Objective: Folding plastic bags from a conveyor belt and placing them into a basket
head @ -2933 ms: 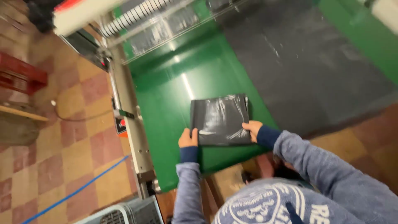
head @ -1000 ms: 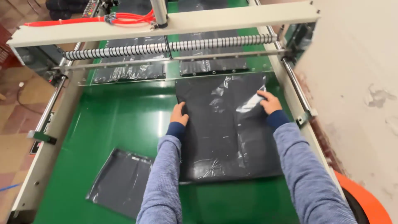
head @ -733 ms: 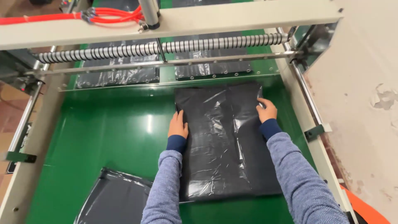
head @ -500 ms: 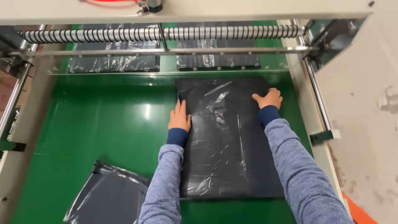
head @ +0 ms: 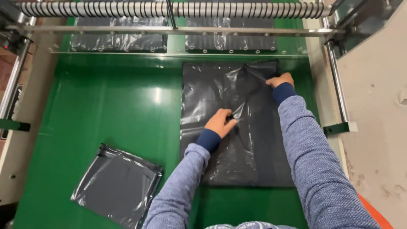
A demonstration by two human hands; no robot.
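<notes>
Head view, looking down on a green conveyor surface (head: 110, 110). A large black plastic bag (head: 212, 97) lies flat at centre-right of the frame, long side running top to bottom, its upper edge just below the clear guard strip (head: 127, 54).

Left hand (head: 219, 123): at mid-frame on the bag's middle, fingers pinched on a raised fold of the film. The plastic puckers up around the fingertips.

Right hand (head: 280, 79): upper right of the frame, at the bag's top right corner. Fingers are closed on the film there, and a ridge of lifted plastic runs from it toward the bag's centre. Both forearms are in grey-blue knit sleeves with dark blue cuffs.

A second black bag (head: 116, 186), smaller and skewed, lies at lower left on the same surface, well apart from the first and not touched by either hand.

Top of frame: a ribbed roller (head: 169, 9) spans the width, with a metal cross bar (head: 169, 30) just below it. Behind the guard strip sit two more black bag pieces side by side (head: 118, 41) (head: 231, 41).

Right edge: a vertical metal rail (head: 337, 85) with a green bracket (head: 339, 128), then a beige wall (head: 377, 127). Left edge: a beige machine frame (head: 25, 140).
</notes>
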